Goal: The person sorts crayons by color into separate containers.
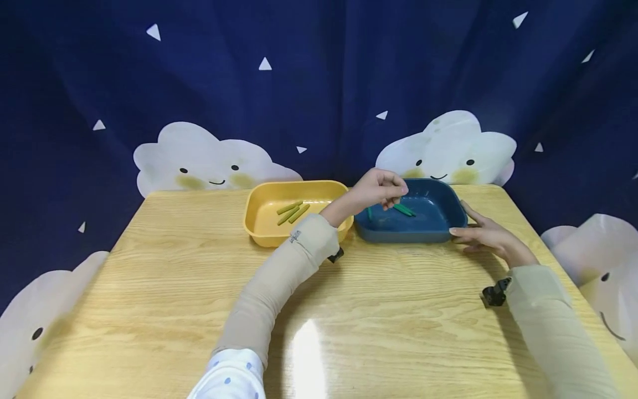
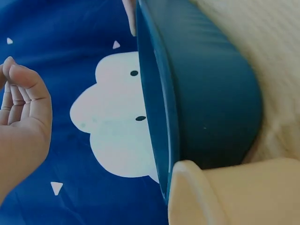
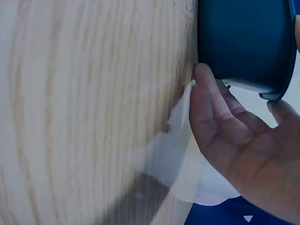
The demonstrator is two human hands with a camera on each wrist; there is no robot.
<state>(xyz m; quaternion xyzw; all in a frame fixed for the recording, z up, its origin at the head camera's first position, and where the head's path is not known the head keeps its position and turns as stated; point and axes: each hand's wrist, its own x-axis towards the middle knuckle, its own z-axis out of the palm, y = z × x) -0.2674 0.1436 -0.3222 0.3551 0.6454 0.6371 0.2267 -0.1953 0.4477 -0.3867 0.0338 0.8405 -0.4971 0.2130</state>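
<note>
My left hand (image 1: 381,188) hangs over the left part of a dark blue tray (image 1: 411,238), its fingers curled. In the left wrist view, the thumb and index fingertips of this left hand (image 2: 26,108) meet, with nothing visible between them. Slim green sticks (image 1: 404,210) lie in the blue tray, below the hand and partly hidden by it. My right hand (image 1: 485,235) touches the right end of that tray. In the right wrist view, the fingers (image 3: 220,105) are spread and fairly straight, touching its side near the base and rim.
Left of the blue tray stands a yellow tray (image 1: 264,240) with several olive-green sticks (image 1: 293,212) in it; my left forearm crosses its right side. Both trays stand near the far edge of the wooden table (image 1: 164,288). A dark blue curtain (image 1: 319,83) with clouds and triangles hangs behind.
</note>
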